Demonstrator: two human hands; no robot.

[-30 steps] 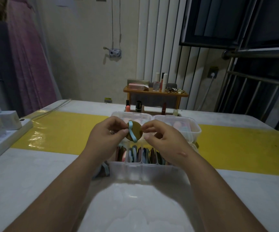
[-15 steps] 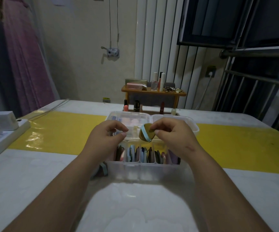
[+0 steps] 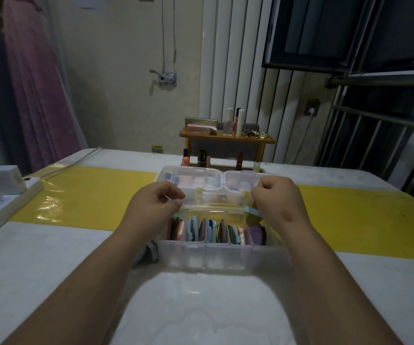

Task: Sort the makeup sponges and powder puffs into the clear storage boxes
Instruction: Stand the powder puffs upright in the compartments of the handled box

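Rightward and down goes the olive powder puff (image 3: 252,218) since a second ago: out of the two-handed hold at centre, now in my right hand (image 3: 278,202) alone, over the right end of the near clear box (image 3: 221,256).

Stray puff (image 3: 151,252) lies on the table just outside the box's left wall, unsorted. Left hand (image 3: 156,205) is above the left compartments, fingers curled in, thumb to forefinger, nothing visible in them. Row of puffs (image 3: 208,231) stands on edge in the box, nearly full. Right hand pinches the olive puff's top, its lower edge dipping beside a purple puff (image 3: 257,234). Far boxes (image 3: 191,174) hold pale sponges.

Judgement: late stage. This puff and the stray are all I see left.
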